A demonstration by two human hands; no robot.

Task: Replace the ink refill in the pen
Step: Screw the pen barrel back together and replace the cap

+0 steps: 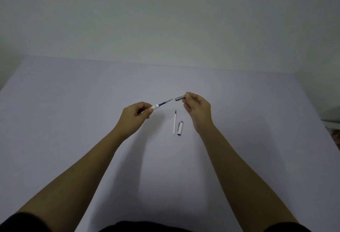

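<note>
My left hand (135, 113) grips a white pen barrel (155, 106) from which a dark ink refill (165, 102) sticks out, its tip pointing right and up. My right hand (196, 107) pinches the grey metal tip section (179, 98) of the pen, held a short gap from the refill's point. On the table between and below the hands lie a thin white refill (174, 124) with a dark tip and, right beside it, the white pen cap (180, 128) with a grey clip.
The pale lilac table (73, 112) spreads wide around the hands and ends at a plain wall at the back. A dark edge and some patterned stuff (334, 134) show past the table's right side.
</note>
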